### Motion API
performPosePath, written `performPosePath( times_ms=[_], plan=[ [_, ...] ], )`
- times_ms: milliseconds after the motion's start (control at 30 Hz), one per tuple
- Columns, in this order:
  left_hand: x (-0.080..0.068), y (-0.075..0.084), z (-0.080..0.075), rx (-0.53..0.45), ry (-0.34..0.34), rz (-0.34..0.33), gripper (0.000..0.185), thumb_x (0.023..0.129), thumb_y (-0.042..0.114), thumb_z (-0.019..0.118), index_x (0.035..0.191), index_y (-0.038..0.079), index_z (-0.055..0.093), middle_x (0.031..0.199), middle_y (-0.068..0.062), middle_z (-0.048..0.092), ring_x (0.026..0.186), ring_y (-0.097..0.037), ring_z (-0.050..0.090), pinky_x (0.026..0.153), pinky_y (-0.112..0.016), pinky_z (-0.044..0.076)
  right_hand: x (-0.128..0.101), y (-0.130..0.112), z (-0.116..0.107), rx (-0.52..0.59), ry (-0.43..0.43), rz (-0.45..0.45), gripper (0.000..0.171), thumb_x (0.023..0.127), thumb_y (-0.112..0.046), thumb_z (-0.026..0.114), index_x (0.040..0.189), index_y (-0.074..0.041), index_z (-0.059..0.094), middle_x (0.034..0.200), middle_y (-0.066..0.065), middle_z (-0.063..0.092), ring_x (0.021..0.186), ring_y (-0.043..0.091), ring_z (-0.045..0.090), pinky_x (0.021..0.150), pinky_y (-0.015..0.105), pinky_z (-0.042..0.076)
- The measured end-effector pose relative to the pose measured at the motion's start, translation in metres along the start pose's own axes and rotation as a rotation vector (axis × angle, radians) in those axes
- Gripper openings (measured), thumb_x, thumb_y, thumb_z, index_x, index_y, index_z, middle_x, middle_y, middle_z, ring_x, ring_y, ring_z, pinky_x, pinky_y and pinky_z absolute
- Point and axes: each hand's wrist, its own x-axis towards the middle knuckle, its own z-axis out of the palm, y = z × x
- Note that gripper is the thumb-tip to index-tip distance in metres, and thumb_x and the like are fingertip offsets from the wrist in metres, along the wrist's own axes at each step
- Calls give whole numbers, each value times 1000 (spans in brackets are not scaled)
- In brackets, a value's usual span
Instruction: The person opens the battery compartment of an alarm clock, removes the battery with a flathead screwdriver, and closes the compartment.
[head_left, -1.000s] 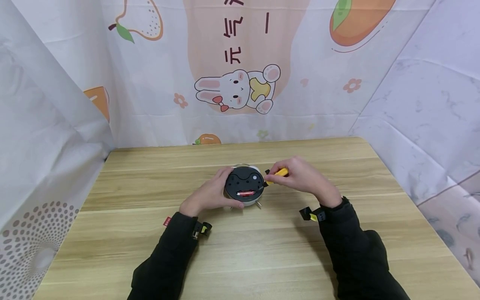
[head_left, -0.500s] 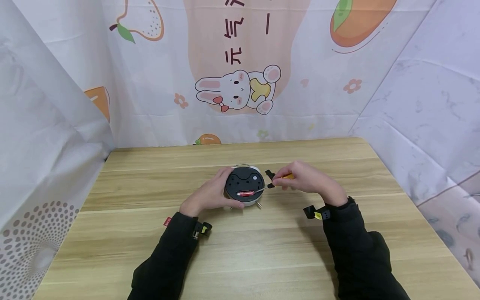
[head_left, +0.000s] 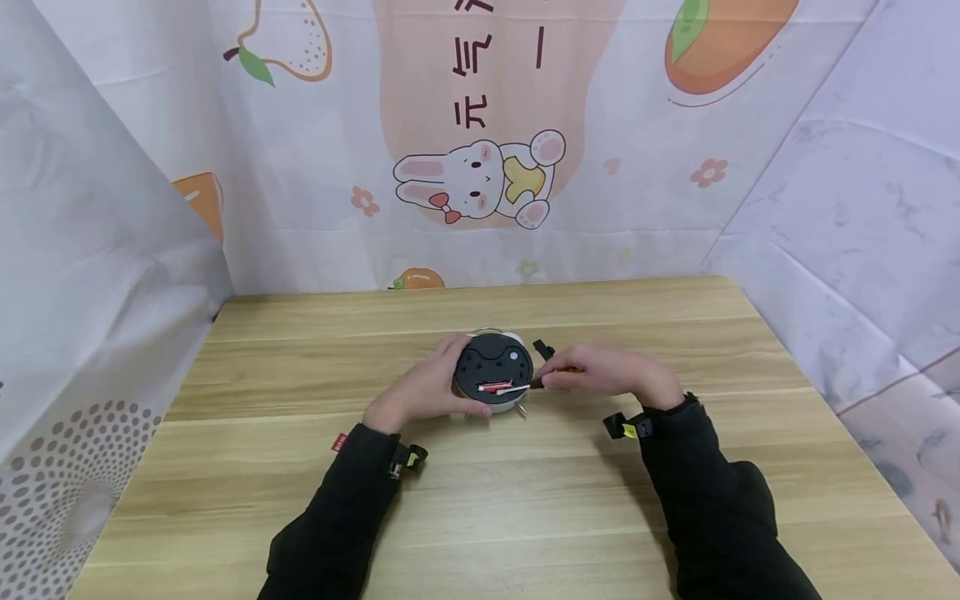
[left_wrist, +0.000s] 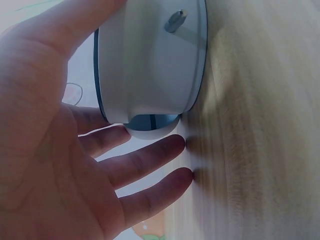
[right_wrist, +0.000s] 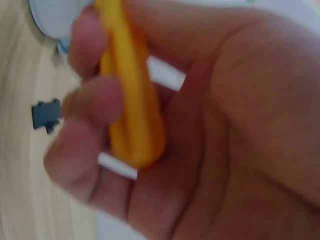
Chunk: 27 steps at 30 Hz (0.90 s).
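A small round alarm clock [head_left: 492, 372] lies face down mid-table, black back up, white body [left_wrist: 150, 60] seen from the side. My left hand [head_left: 423, 390] grips its left side, thumb over the rim, fingers [left_wrist: 145, 160] stretched behind it. A red battery [head_left: 493, 387] sits in the open compartment. My right hand [head_left: 600, 375] holds a yellow-handled screwdriver [right_wrist: 131, 100], and its thin shaft [head_left: 519, 387] reaches the battery's right end. The handle is almost hidden by my fingers in the head view.
A small black cover piece [head_left: 543, 348] lies on the wooden table [head_left: 525, 500] just behind my right hand, and also shows in the right wrist view [right_wrist: 46, 115]. Printed cloth walls close in the back and both sides.
My right hand has dropped lower and flatter toward the table, bringing the screwdriver tip onto the battery's right end. The clock and my left hand have stayed put.
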Motion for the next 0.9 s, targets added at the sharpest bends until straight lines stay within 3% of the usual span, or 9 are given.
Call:
performPosePath(
  times_ms=[100,200,367,467,700,900],
  plan=[
    [1,1,1,3,-3,-6,115,70,50,92,159,14,29,157,-6,33,133,-27,46,108,-49,41,-3,-4,-1,19,40,7,28,107,-23,55,121,-6,72,90,2,65,78,17,59,70,29,48],
    [0,1,1,13,-9,-28,118,70,52,91,160,14,26,160,-6,30,136,-28,44,109,-50,40,-11,-13,-6,22,148,23,24,105,-21,59,119,-6,71,84,2,65,72,18,58,65,29,48],
    [-1,1,1,15,-11,-29,117,70,53,91,160,14,26,160,-7,30,137,-27,43,110,-49,39,-17,-32,-10,-92,264,5,13,102,-22,64,106,-15,75,77,-5,66,58,11,50,57,29,44],
    [-1,-1,1,14,-8,-30,117,69,56,90,159,17,27,159,-6,31,136,-26,44,109,-48,40,-15,-40,-7,-165,282,10,12,100,-23,66,101,-17,77,85,-7,70,59,7,51,58,28,45],
    [-1,-2,1,14,-12,-39,119,69,58,89,160,16,26,159,-5,31,135,-26,45,109,-49,41,-7,-49,1,-250,291,-11,10,97,-21,71,98,-15,79,84,-11,71,63,5,57,60,27,49],
    [0,-3,2,19,-2,-29,119,69,55,90,160,15,25,160,-6,30,136,-28,44,109,-50,40,-8,-45,1,-258,227,-4,16,97,-24,71,105,-13,79,96,-7,74,76,3,64,70,31,54]
  ],
)
